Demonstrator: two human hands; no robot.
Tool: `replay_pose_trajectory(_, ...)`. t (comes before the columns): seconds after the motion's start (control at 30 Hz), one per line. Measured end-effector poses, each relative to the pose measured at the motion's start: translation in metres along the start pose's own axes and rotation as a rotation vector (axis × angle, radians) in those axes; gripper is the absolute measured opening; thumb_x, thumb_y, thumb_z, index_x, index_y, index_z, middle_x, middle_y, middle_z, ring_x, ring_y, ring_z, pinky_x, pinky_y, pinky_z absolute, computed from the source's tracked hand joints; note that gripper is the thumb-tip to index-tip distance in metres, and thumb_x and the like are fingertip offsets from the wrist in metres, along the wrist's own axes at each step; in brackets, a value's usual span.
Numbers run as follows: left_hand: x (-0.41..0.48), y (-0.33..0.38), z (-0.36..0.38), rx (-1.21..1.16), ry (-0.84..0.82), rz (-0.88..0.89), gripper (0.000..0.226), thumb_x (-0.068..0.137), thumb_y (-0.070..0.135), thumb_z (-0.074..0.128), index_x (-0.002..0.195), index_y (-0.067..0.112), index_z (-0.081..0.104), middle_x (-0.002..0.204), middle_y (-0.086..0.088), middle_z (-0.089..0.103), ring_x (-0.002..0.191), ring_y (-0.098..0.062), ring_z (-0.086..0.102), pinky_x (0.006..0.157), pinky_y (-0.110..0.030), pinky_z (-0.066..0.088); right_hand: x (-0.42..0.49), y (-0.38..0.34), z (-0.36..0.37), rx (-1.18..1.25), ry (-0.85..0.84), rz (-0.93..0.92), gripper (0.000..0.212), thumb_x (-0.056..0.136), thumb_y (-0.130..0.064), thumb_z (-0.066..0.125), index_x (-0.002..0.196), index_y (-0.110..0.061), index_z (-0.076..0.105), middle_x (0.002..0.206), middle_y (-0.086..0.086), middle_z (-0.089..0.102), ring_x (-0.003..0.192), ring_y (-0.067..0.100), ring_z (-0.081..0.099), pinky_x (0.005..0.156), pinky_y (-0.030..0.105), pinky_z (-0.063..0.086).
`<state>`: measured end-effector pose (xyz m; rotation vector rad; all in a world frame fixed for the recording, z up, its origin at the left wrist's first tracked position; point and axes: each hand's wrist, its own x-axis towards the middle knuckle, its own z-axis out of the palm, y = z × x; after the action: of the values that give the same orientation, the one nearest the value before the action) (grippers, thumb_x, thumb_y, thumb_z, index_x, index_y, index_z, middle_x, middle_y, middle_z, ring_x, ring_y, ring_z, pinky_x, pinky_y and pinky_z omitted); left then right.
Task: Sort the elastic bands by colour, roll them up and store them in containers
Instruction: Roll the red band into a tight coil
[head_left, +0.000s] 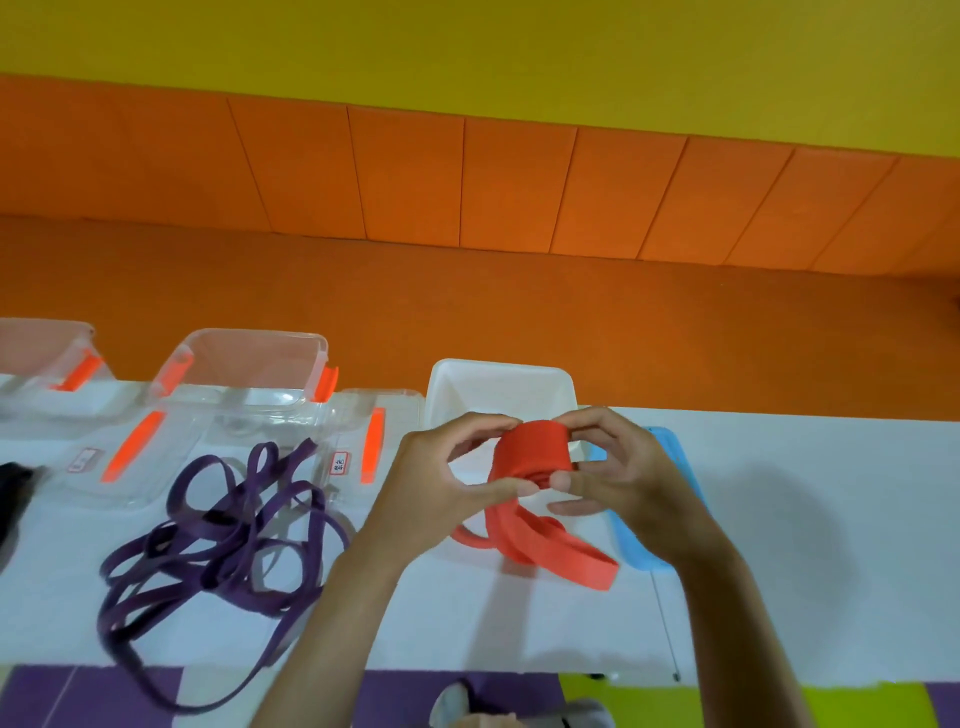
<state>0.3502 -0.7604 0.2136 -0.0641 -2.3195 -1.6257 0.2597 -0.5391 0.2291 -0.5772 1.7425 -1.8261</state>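
A red elastic band (530, 457) is partly wound into a thick roll, held above the white table (779, 571). My left hand (441, 483) pinches the roll from the left, and my right hand (613, 473) grips it from the right. The loose tail of the red band (566, 551) trails down onto the table. A tangled purple elastic band (218, 540) lies to the left, one loop hanging over the front edge. Behind the roll stands an open white container (498, 384).
Two clear containers with orange clips (244, 364) (47, 353) stand at the back left, their clear lids (130, 457) (374, 426) lying flat beside them. A blue lid (634, 540) lies under my right wrist. A black item (15, 493) shows at the left edge.
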Motion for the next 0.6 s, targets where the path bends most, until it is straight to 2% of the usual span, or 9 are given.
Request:
replay_pose_trajectory(0.1,0.007,0.004,-0.006,0.006,-0.059,-0.05,0.051,0.071,0.044,0.095,0.117,0.047,0.073,0.115,0.024,0.076,0.112,0.0,0.072,0.097,-0.014,0.054,-0.002,0.009,0.005,0.081,-0.027,0.035,0.045,0.079,-0.02,0.092,0.116,-0.02,0.067,0.124,0.009,0.071,0.103,0.039,0.076,0.082,0.052,0.064)
replay_pose_trajectory(0.17,0.011,0.004,-0.009,0.072,-0.116,-0.049,0.047,0.071,0.04,0.094,0.112,0.046,0.074,0.111,0.027,0.076,0.109,0.003,0.072,0.096,-0.009,0.051,-0.001,0.01,0.002,-0.074,-0.038,0.018,0.044,0.081,-0.013,0.09,0.118,-0.026,0.068,0.124,0.005,0.073,0.109,0.032,0.075,0.09,0.048,0.064)
replay_pose_trajectory(0.23,0.012,0.002,-0.007,0.107,-0.143,-0.042,0.043,0.072,0.033,0.094,0.11,0.04,0.076,0.109,0.026,0.076,0.108,0.003,0.071,0.096,-0.009,0.05,0.0,0.006,-0.001,-0.311,-0.025,-0.02,0.05,0.078,-0.02,0.094,0.118,-0.036,0.07,0.123,-0.005,0.074,0.11,0.02,0.074,0.089,0.041,0.064)
replay_pose_trajectory(0.33,0.011,0.001,0.001,0.081,-0.123,-0.032,0.044,0.073,0.034,0.094,0.114,0.035,0.077,0.11,0.024,0.076,0.11,0.0,0.071,0.099,-0.015,0.053,0.001,-0.001,-0.004,-0.425,0.035,-0.083,0.05,0.071,-0.035,0.097,0.115,-0.043,0.073,0.117,-0.013,0.075,0.098,0.014,0.078,0.081,0.031,0.065)
replay_pose_trajectory(0.4,0.013,0.001,0.003,0.014,-0.109,-0.044,0.05,0.072,0.041,0.094,0.118,0.035,0.076,0.115,0.023,0.075,0.114,-0.003,0.071,0.1,-0.017,0.054,0.0,-0.004,-0.006,-0.388,0.079,-0.093,0.048,0.07,-0.039,0.095,0.114,-0.043,0.075,0.116,-0.012,0.077,0.095,0.016,0.079,0.083,0.03,0.064)
replay_pose_trajectory(0.47,0.017,0.003,-0.001,-0.015,-0.099,-0.047,0.054,0.07,0.041,0.097,0.119,0.035,0.075,0.117,0.02,0.074,0.115,-0.007,0.071,0.1,-0.02,0.055,0.0,-0.006,-0.007,-0.309,0.116,-0.096,0.047,0.072,-0.037,0.093,0.116,-0.036,0.075,0.116,-0.008,0.076,0.096,0.02,0.079,0.083,0.031,0.064)
replay_pose_trajectory(0.6,0.025,0.012,-0.008,-0.104,-0.053,-0.059,0.05,0.07,0.041,0.097,0.116,0.038,0.077,0.114,0.015,0.077,0.112,-0.013,0.072,0.096,-0.024,0.057,0.004,-0.007,-0.004,-0.067,0.078,-0.113,0.05,0.078,-0.033,0.09,0.122,-0.019,0.072,0.122,0.003,0.074,0.105,0.029,0.076,0.085,0.04,0.064)
